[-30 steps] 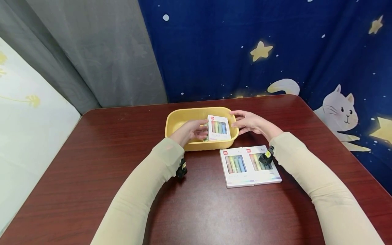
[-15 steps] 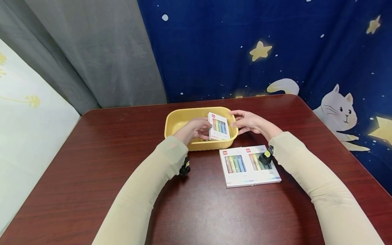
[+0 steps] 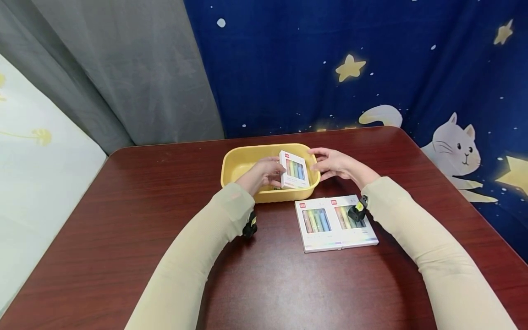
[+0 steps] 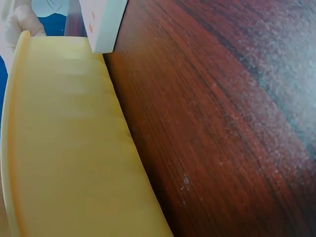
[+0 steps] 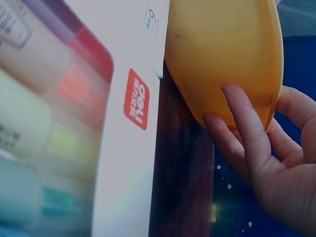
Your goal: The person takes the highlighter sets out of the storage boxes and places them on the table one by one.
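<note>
- The yellow tub [image 3: 239, 166] sits on the dark wood desk [image 3: 123, 220], toward the far side from the person; everything else is placed from it.
- The left hand [image 3: 264, 173] reaches into the tub from the near-left, its fingers curled around the left edge of a white box of coloured markers [image 3: 294, 170], which it holds tilted above the tub's right half.
- The right hand [image 3: 335, 164] is at the tub's right end, fingers relaxed and spread fairly wide. In the right wrist view its fingertips [image 5: 232, 106] press against the tub's outer yellow wall [image 5: 222, 54]; it grips nothing.
- Two more marker boxes [image 3: 336, 223] lie flat side by side on the desk just near-right of the tub, touching each other and apart from the tub's wall.
- In the left wrist view, the tub's near wall [image 4: 64, 148] fills the left side, with a corner of the held box [image 4: 101, 24] showing above its rim.
- Behind the tub hangs a blue curtain with stars and a white cat [image 3: 458, 146]; a grey curtain [image 3: 123, 68] hangs to the far left.
</note>
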